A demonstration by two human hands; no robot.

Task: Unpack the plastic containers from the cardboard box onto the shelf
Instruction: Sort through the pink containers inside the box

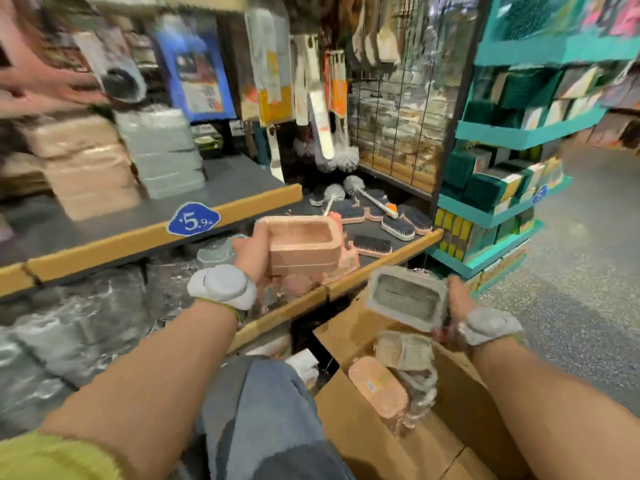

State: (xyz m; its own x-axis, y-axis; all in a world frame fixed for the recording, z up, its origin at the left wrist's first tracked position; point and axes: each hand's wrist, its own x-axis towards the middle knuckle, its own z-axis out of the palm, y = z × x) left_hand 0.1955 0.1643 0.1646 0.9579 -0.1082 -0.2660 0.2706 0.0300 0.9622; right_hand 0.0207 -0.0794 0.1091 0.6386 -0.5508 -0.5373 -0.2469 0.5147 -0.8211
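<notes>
My left hand (254, 254) grips a pink plastic container (303, 245) by its left side, held up in front of the lower shelf edge. My right hand (457, 299) grips a grey plastic container (408, 297) by its right end, its open side facing me, above the cardboard box (360, 441). Inside the box lie more containers, a pink one (375, 386) and wrapped grey ones (407, 351). On the upper shelf (221, 183) at the left stand a stack of pink containers (90, 168) and a stack of grey ones (162, 154). The view is motion-blurred.
A blue price tag (194, 220) sits on the upper shelf's wooden edge. Brushes (398, 226) lie on the lower shelf to the right, with packaged goods hanging above. A teal rack (512, 140) of boxes stands at right beside open floor. Wrapped goods fill the bottom left.
</notes>
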